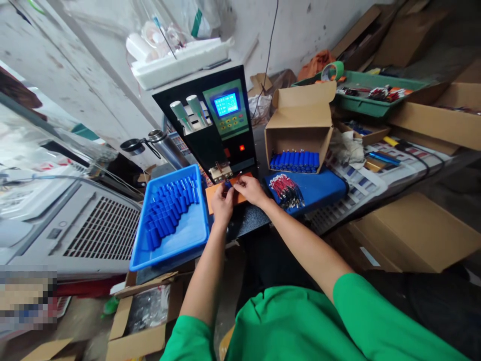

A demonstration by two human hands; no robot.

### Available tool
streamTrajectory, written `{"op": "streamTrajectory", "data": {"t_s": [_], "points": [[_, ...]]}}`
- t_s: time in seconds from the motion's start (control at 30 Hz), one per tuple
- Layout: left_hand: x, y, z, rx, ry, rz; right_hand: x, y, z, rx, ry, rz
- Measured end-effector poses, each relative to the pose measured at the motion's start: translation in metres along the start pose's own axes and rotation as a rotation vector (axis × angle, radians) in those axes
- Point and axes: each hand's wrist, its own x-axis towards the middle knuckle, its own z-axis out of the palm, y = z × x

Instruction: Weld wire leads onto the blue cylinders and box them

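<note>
A crowded workbench against a scuffed white wall, cardboard boxes piled to the right, and at the centre a black machine with a lit blue screen. Both hands are up at its foot, over an orange plate. The left hand and the right hand are pinched together around a small blue cell, fingers closed on it from both sides, right under the machine's metal tips. Whether a wire is also in the pinch, I cannot tell.

Left of the hands sits a blue tray with more blue cells lying in a loose curve. To the right, a bundle of red wires rests on a blue pad, and behind it an open box holds a neat row of cells.

The risk, as I judge it: fingertips are very near those tips, so a slip could catch skin. The cell is tiny, and a shifted grip could drop it or set it crooked.
</note>
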Motion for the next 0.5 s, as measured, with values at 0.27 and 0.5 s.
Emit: {"op": "streamTrajectory", "data": {"t_s": [0.27,0.5], "points": [[0.000,0.006,-0.009,-0.090,-0.004,0.006,0.003,0.007,-0.003,0.106,0.008,0.012],[-0.023,0.004,-0.036,-0.018,-0.009,-0.068,0.001,0.004,-0.006,0.166,0.015,0.025]]}}
